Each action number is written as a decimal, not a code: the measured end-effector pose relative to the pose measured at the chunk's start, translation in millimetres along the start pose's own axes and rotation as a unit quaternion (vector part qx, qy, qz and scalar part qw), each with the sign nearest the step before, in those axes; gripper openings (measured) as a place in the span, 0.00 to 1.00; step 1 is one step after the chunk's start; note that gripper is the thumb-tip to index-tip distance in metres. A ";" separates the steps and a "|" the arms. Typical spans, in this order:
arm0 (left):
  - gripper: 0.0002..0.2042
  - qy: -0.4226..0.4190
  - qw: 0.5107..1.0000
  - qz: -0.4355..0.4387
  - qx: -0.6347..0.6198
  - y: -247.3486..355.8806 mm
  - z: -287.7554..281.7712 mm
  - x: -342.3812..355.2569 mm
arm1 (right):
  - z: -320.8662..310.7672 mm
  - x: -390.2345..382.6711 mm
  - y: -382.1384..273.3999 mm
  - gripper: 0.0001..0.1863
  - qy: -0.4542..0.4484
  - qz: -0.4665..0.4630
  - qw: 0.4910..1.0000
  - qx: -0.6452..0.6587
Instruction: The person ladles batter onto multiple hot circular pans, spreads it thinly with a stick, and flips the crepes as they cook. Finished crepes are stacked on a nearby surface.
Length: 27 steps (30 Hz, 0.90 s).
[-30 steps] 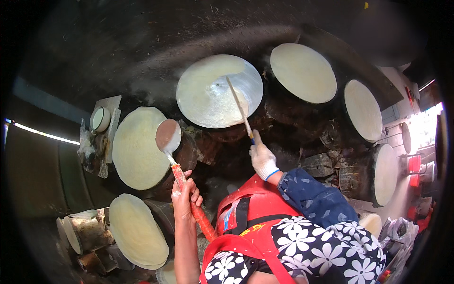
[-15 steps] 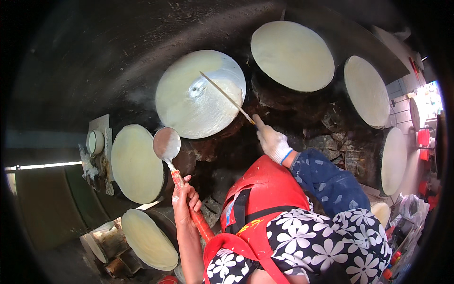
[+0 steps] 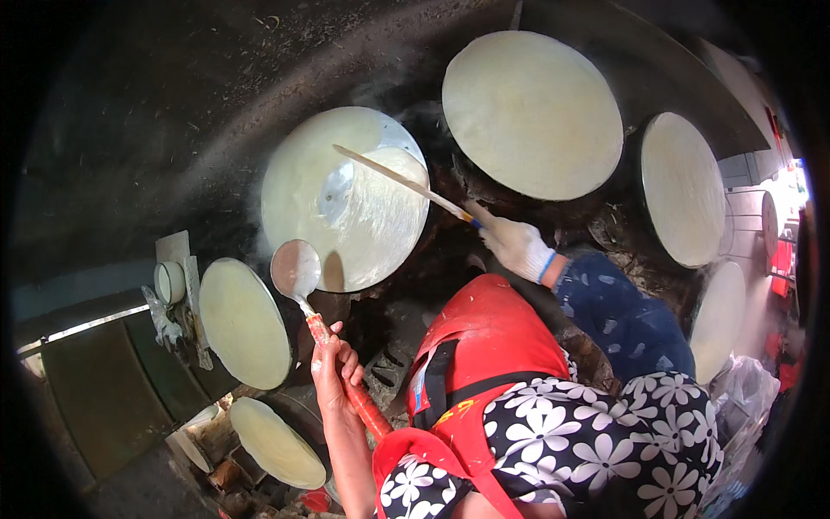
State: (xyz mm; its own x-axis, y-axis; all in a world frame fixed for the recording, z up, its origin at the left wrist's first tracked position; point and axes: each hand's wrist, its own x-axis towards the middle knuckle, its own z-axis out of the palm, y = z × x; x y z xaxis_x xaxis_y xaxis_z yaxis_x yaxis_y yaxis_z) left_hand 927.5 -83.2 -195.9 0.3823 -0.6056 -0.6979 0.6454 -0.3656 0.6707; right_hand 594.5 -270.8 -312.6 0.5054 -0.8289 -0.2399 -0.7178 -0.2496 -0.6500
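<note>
My left hand [image 3: 337,368] grips the red-wrapped handle [image 3: 367,408] of a large ladle [image 3: 296,270], whose bowl hangs at the lower left edge of the central round griddle [image 3: 298,199]. My right hand [image 3: 512,242], in a white knit glove, holds a long flat spreading stick [image 3: 393,177] reaching diagonally over that griddle. Pale batter [image 3: 376,227] coats most of the griddle, glossy in part, with bare metal showing near the middle and at the upper right. My red apron [image 3: 475,337] shows below.
Round griddles with pale sheets curve around me: upper right [image 3: 532,112], right [image 3: 679,186], far right [image 3: 716,322], left [image 3: 242,322], lower left [image 3: 275,441]. A white pot [image 3: 169,282] sits on a ledge at left. A dark soot-marked wall [image 3: 156,112] stands behind. Plastic bags [image 3: 739,398] lie at lower right.
The spreading stick has swung from steep to a flatter diagonal, with my right hand moving right and slightly up. Batter covers more of the central griddle. The view has turned, shifting the griddles in frame.
</note>
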 end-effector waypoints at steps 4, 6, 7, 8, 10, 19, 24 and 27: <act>0.16 0.013 1.000 0.011 0.005 -0.2 19.4 3.1 | -3.1 -6.2 -3.7 0.31 -0.090 -0.060 0.994 -0.019; 0.17 0.019 1.000 0.009 -0.005 -2.9 22.1 2.2 | 3.5 -40.8 19.1 0.32 -0.124 -0.055 0.990 -0.031; 0.17 0.023 1.000 0.011 -0.013 -5.4 23.2 1.2 | 4.3 -52.7 29.8 0.33 -0.146 -0.025 0.989 -0.028; 0.17 0.023 1.000 0.007 -0.013 -4.8 25.6 1.2 | -1.0 -61.7 35.4 0.34 -0.130 0.019 0.991 -0.018; 0.17 0.022 1.000 0.005 -0.017 -8.1 24.5 2.2 | -3.8 -48.0 45.5 0.34 -0.088 0.046 0.994 -0.056; 0.18 0.008 1.000 0.003 -0.014 -6.1 46.6 -0.4 | -2.1 132.5 -36.1 0.33 0.047 0.026 0.996 -0.068; 0.18 -0.018 1.000 -0.007 -0.015 -7.0 40.5 -4.9 | -5.7 137.7 -56.2 0.33 0.076 0.080 0.992 -0.059; 0.17 -0.038 0.999 -0.029 -0.022 -5.6 35.0 -3.8 | 37.4 119.1 -29.7 0.35 0.092 0.091 0.990 -0.061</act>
State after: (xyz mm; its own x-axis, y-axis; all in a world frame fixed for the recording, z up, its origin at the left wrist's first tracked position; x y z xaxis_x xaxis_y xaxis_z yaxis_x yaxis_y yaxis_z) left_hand 899.3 -103.7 -188.2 0.2935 -0.6370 -0.7128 0.6946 -0.3703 0.6168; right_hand 693.9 -343.4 -348.8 0.2743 -0.9403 -0.2016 -0.8466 -0.1367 -0.5144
